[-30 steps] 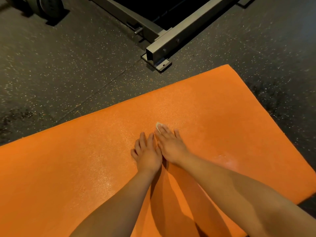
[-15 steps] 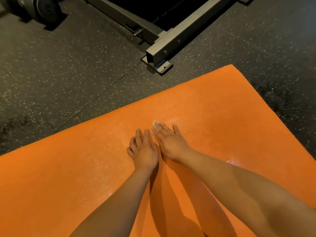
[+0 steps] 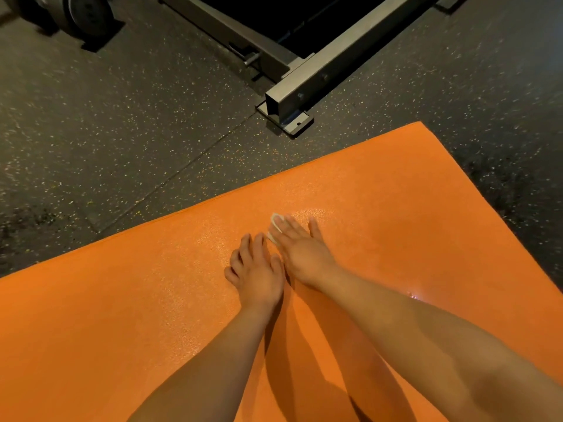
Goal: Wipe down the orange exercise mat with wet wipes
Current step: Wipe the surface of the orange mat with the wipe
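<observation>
The orange exercise mat lies on the dark floor and fills the lower part of the view. My right hand presses flat on it with straight fingers, and a small white wet wipe peeks out from under its fingertips. Most of the wipe is hidden beneath the hand. My left hand rests palm down on the mat just left of the right one, touching its side, fingers spread. The mat around both hands looks shiny and damp.
A grey steel machine frame with a bolted foot plate stands on the speckled rubber floor just beyond the mat's far edge. A weight plate sits at the top left.
Both hands have slid a little away from me along the mat, the right one pushing the wipe farther ahead. The view has tilted slightly.
</observation>
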`<control>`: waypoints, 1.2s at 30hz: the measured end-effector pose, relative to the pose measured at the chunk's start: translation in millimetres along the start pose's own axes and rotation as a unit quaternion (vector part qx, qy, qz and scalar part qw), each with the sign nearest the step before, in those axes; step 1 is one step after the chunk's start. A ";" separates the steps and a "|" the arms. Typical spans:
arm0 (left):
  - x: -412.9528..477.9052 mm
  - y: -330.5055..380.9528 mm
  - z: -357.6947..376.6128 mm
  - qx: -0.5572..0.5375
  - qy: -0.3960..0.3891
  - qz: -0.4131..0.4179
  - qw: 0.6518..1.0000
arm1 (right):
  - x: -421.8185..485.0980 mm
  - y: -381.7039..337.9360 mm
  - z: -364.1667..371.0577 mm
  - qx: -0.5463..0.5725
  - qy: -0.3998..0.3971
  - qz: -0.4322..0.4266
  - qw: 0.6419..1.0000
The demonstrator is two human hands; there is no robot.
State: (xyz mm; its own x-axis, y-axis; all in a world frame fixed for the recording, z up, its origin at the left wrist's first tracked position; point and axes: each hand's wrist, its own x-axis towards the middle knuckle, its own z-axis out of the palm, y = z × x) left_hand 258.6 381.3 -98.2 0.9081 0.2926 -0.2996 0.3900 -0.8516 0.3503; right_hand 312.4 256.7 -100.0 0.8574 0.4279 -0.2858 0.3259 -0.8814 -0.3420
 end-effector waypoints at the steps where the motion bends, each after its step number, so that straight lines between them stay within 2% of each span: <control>1: 2.9 1.8 0.3 0.008 -0.002 0.005 1.000 | -1.2 11.4 -1.1 -0.006 0.021 0.044 0.999; 4: 13.0 7.9 3.6 0.032 -0.027 0.007 0.999 | -8.5 51.9 -6.8 0.029 0.089 0.234 0.968; 6: 17.0 8.8 4.5 0.038 -0.033 -0.001 0.999 | -6.8 55.7 -5.3 0.055 0.102 0.273 0.955; 8: 16.8 8.2 4.4 0.036 -0.033 -0.001 0.999 | 0.1 37.9 -3.3 0.059 0.091 0.221 0.969; 11: 17.1 8.0 -0.9 0.018 -0.018 0.013 1.000 | 12.5 5.2 0.4 0.043 0.029 0.042 0.998; 13: 24.3 3.7 -6.1 0.013 0.005 0.017 1.000 | 19.9 3.2 0.3 0.029 0.006 -0.029 0.999; 15: 37.7 -1.8 -11.7 0.018 0.011 0.003 1.000 | 26.3 19.3 -3.4 0.011 0.019 -0.007 1.000; 18: 59.8 0.0 -16.2 0.010 -0.022 -0.044 0.999 | 34.8 51.4 -16.8 0.007 0.070 0.168 0.983; 20: 63.8 4.4 -12.0 0.009 -0.028 -0.053 0.998 | 42.6 53.1 -22.8 0.035 0.092 0.233 0.967; 22: 62.9 5.7 -6.4 -0.004 -0.018 -0.047 0.999 | 50.4 32.1 -22.5 0.047 0.082 0.178 0.979; 24: 62.4 3.3 -3.3 -0.010 -0.013 -0.040 0.999 | 58.2 4.7 -17.5 0.046 0.041 0.060 0.996; 26: 62.1 0.3 -4.6 -0.003 -0.011 -0.035 0.999 | 69.2 -9.0 -13.7 0.031 0.012 -0.018 0.999; 28: 62.7 -0.4 -6.1 0.004 -0.014 -0.035 0.999 | 80.1 -1.6 -15.4 0.010 0.014 -0.017 1.000; 32: 63.1 0.7 -8.2 -0.014 -0.038 -0.031 0.999 | 86.5 21.7 -24.2 0.031 0.069 0.131 0.989; 33: 63.8 0.1 -9.6 -0.024 -0.045 -0.027 0.998 | 89.8 17.9 -24.4 0.042 0.071 0.144 0.986; 34: 64.7 -0.8 -10.7 -0.031 -0.052 -0.024 0.998 | 93.0 9.9 -23.9 0.049 0.065 0.136 0.987; 36: 65.4 -3.4 -11.5 -0.037 -0.063 -0.021 0.997 | 99.9 -10.6 -20.8 0.055 0.031 0.061 0.996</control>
State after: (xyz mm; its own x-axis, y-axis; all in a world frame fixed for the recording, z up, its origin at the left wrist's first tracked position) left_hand 318.4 408.3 -108.7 0.8660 0.2665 -0.4230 0.4418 -0.8041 0.3979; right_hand 402.8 304.7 -106.3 0.9121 0.3030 -0.2762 0.1753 -0.8972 -0.4053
